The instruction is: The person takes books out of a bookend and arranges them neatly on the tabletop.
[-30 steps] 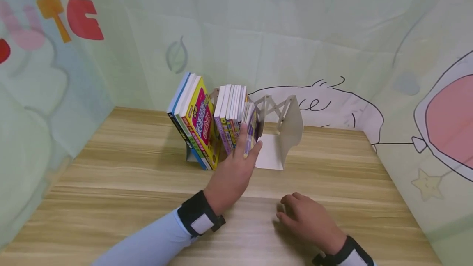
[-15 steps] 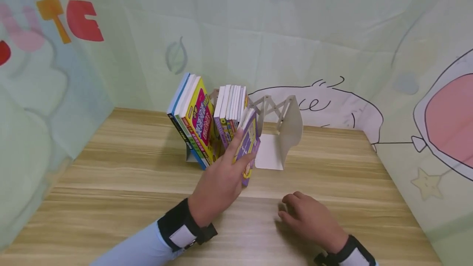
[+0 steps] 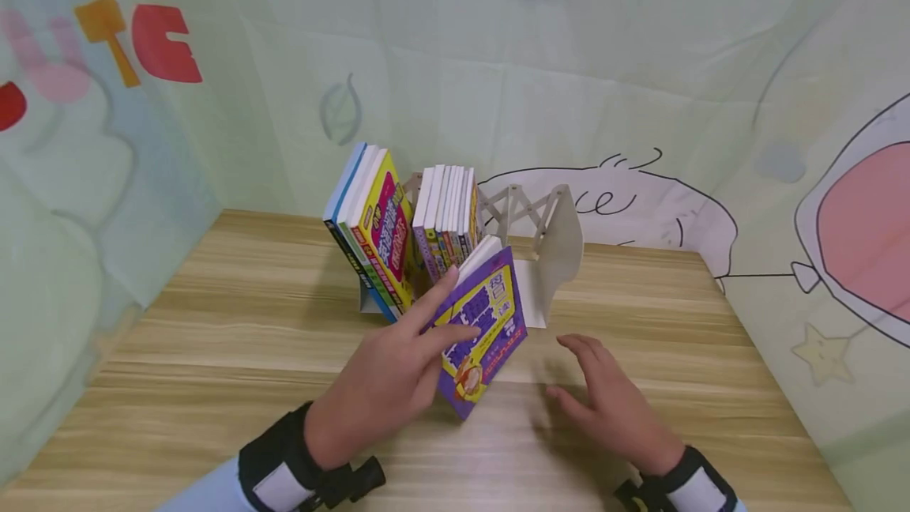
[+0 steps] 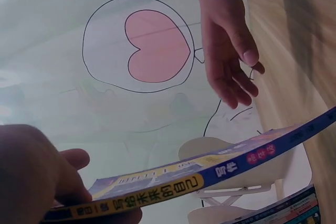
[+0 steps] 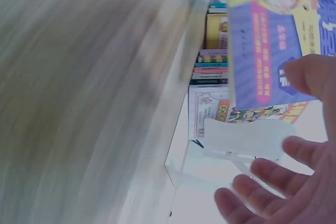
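Note:
A purple-and-yellow book [image 3: 490, 322] is tilted in front of the shelved books, its cover turned up to the right. My left hand [image 3: 384, 382] pinches it by its left side, index finger along the edge and another finger across the cover. The left wrist view shows the blue-and-yellow spine [image 4: 226, 170] running out from the thumb and fingers. To the right of the book is my right hand [image 3: 614, 409], fingers spread and holding nothing; a small gap separates them in the head view. In the right wrist view, its thumb [image 5: 310, 77] overlaps the cover.
A pale expandable bookend [image 3: 558, 251] stands at the back of the wooden table [image 3: 213, 385]. Taller books [image 3: 377, 235] lean left in it, and several thin white-paged books [image 3: 444, 204] stand in its middle. A printed cloth wall [image 3: 441, 85] rises behind.
My left hand has drawn the purple book out of the row, towards me, and turned its cover upward. The right hand has opened its fingers and moved slightly forward.

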### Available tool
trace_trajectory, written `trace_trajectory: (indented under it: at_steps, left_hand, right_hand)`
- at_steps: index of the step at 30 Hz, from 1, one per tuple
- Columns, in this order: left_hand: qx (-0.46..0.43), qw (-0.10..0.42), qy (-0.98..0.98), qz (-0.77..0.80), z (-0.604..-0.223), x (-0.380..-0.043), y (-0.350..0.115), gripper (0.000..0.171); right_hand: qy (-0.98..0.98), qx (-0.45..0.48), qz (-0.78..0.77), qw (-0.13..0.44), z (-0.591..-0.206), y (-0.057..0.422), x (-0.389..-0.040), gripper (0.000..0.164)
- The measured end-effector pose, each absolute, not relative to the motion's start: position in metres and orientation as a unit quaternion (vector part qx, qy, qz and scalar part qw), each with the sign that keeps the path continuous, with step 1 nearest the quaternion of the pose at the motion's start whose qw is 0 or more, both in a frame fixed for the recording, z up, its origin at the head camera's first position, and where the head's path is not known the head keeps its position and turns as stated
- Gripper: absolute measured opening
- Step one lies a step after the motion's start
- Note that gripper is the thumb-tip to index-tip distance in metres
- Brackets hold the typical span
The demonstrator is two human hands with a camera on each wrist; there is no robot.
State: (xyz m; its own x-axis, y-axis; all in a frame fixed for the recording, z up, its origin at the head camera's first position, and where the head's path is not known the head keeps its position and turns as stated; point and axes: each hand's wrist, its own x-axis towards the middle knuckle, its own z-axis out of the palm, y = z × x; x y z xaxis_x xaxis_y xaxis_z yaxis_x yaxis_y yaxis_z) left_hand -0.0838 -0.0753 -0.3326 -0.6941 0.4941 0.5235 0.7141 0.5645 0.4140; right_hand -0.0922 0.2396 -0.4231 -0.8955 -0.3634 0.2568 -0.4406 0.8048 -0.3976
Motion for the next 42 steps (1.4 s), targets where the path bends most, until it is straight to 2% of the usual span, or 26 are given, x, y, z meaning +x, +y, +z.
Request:
trace_trajectory:
  at_steps: [3, 7, 10, 14, 18, 32, 42]
  left_hand:
    - [-0.383, 0.164, -0.85, -0.322, -0.334, -0.081, -0.077, 0.036]
    - [-0.429, 0.143, -0.819, -0.352, -0.336, -0.08, -0.079, 0.033]
    - [-0.456, 0.098, -0.799, -0.38, -0.338, -0.082, -0.081, 0.033]
    - [-0.468, 0.023, -0.784, -0.406, -0.34, -0.085, -0.085, 0.034]
    - [-0.459, -0.016, -0.782, -0.42, -0.343, -0.086, -0.087, 0.035]
    - [-0.47, 0.023, -0.787, -0.4, -0.348, -0.093, -0.079, 0.033]
    - [-0.428, 0.036, -0.799, -0.42, -0.348, -0.093, -0.08, 0.037]
  right_hand:
    - [-0.933, 0.215, 0.278, 0.071, -0.419, 0.239, -0.092, 0.075]
    - [-0.908, 0.224, 0.354, 0.023, -0.413, 0.235, -0.091, 0.073]
    - [-0.893, 0.219, 0.392, -0.029, -0.407, 0.232, -0.088, 0.062]
    - [-0.88, 0.218, 0.41, -0.097, -0.401, 0.232, -0.086, 0.037]
    - [-0.868, 0.22, 0.426, -0.13, -0.399, 0.233, -0.084, 0.024]
    - [-0.854, 0.217, 0.471, -0.04, -0.408, 0.24, -0.079, 0.017]
    - [-0.832, 0.243, 0.499, 0.019, -0.406, 0.24, -0.078, 0.019]
